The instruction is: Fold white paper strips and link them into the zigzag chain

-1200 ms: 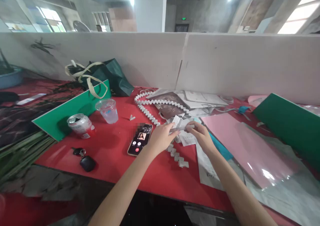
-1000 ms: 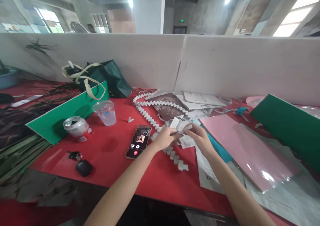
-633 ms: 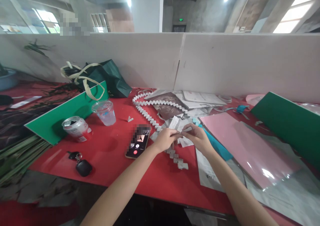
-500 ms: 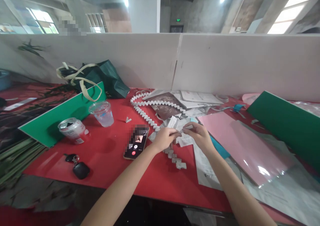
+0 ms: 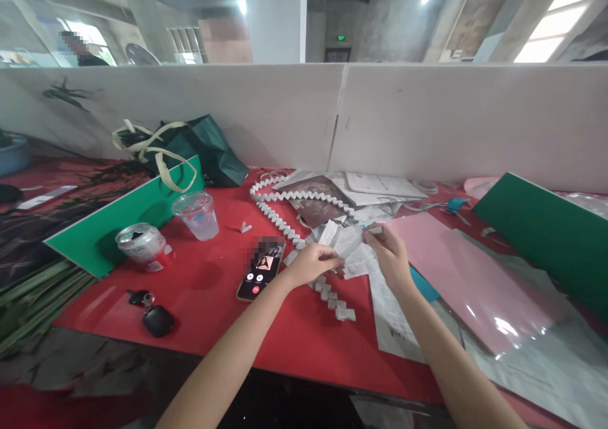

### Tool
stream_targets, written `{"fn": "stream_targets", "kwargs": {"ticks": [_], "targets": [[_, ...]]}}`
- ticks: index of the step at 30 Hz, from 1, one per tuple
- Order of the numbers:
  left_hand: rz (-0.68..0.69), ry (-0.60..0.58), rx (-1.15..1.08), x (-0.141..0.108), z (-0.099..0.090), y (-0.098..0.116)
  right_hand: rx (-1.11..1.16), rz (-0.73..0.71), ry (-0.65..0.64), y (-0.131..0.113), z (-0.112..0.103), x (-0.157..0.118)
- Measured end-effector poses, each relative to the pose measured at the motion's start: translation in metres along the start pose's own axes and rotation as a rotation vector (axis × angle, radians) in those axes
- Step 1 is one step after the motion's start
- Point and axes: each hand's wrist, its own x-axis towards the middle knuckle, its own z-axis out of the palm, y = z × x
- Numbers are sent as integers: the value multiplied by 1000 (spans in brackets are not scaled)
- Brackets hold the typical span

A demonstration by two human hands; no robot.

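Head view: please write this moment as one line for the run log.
left hand: pinches paper strip | right hand: pinches strip's other end | below: folded paper chain on red table | phone beside left hand

Head-worn camera looks forward and down, close over red table [image 5: 209, 289].

Quick count: two green boards [image 5: 118, 217] [image 5: 546, 242], one can [image 5: 141, 245], one plastic cup [image 5: 196, 214], one phone [image 5: 261, 268], one pink sheet [image 5: 468, 277].
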Motion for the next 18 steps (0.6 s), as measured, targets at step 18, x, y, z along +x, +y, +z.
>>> {"fn": "stream_targets", "kwargs": {"ticks": [18], "targets": [[-118,-316,-394,-4,4,7,22,92,-16,2,6,-5]]}}
